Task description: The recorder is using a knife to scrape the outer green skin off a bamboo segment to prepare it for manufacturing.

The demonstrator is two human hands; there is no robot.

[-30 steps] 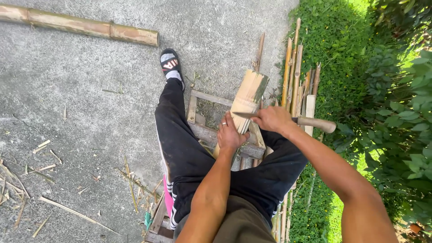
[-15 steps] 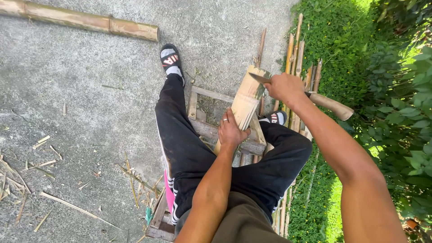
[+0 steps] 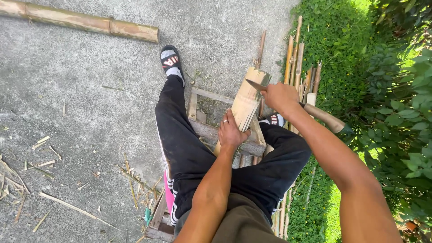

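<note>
Head view: left hand (image 3: 231,131) wrapped round lower part of upright bamboo piece (image 3: 246,101), over wooden frame (image 3: 211,130) between legs; right hand (image 3: 280,95) clenched on knife (image 3: 288,100), blade edge at bamboo top; bamboo pole (image 3: 85,23) on concrete

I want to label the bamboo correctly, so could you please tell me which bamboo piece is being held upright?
The short split bamboo piece in the left hand; the long pole and the thin sticks lie on the ground.

One head camera looks steeply down (close range) over lap and ground.
</note>
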